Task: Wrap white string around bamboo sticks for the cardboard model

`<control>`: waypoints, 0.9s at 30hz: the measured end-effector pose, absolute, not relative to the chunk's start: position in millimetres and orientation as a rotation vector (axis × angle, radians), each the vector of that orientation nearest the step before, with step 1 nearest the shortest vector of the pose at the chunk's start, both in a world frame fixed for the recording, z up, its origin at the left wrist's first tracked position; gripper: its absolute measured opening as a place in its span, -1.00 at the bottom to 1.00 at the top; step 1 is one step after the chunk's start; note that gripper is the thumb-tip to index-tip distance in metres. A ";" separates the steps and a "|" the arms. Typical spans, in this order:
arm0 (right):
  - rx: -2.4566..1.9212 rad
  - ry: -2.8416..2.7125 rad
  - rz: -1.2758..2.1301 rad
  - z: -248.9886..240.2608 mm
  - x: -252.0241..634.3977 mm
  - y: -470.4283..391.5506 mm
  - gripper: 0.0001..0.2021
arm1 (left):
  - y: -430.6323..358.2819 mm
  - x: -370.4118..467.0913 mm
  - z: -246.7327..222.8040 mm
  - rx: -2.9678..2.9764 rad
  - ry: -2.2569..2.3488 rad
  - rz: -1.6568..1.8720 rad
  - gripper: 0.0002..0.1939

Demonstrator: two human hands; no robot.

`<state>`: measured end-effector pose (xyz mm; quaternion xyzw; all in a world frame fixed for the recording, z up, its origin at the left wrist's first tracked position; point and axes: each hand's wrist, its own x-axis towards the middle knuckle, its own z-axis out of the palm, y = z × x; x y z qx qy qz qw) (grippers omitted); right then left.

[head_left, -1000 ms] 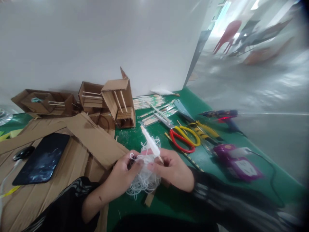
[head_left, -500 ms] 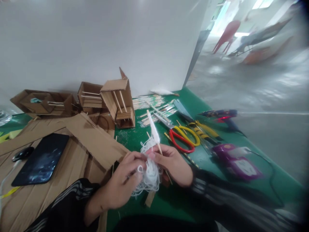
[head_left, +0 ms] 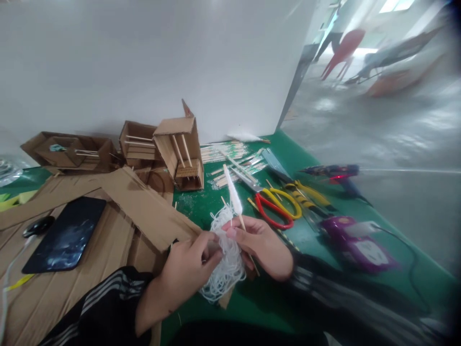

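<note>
My right hand (head_left: 264, 242) is closed round a thin wooden stick (head_left: 253, 262) whose upper part is wound with white thread (head_left: 235, 194) in a tapering spindle. A loose tangle of white string (head_left: 226, 271) lies between my hands, below the fingertips. My left hand (head_left: 189, 266) is at the left side of this tangle, fingers curled and pinching at the string. A strand runs up near my right fingertips. Part of a brown strip lies under the tangle.
Red-and-yellow-handled scissors (head_left: 275, 211), yellow-and-black tools (head_left: 306, 197), a glue gun (head_left: 333, 173) and a purple power strip (head_left: 356, 242) lie on the right. Bamboo sticks (head_left: 234, 151) are behind. Cardboard boxes (head_left: 180, 154), cardboard sheets (head_left: 144, 206) and a dark tablet (head_left: 65, 235) occupy the left.
The view has shifted slightly, so things appear a little farther right. My left fingers have shifted on the string, and more of the tangle shows. A person's legs now appear in the background.
</note>
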<state>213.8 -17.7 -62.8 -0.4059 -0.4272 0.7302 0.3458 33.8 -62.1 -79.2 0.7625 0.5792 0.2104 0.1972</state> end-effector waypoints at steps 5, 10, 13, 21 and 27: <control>-1.042 -1.127 1.889 -65.2 213.4 -18.2 -0.69 | -60.8 37.3 -73.8 2.126 1.660 0.520 -0.86; -0.994 -1.148 1.931 -64.5 213.5 -19.8 -0.66 | -60.1 40.3 -72.2 2.158 1.673 0.628 -0.88; -1.006 -1.228 1.907 -61.7 214.8 -20.7 -0.67 | -60.6 40.2 -73.7 2.194 1.677 0.794 -0.86; -1.019 -1.323 1.875 -63.7 214.8 -23.3 -0.72 | -59.1 37.0 -78.2 2.300 1.638 0.855 -0.88; -1.020 -1.333 1.855 -64.6 209.9 -24.9 -0.62 | -59.5 37.4 -79.3 2.272 1.620 0.882 -0.90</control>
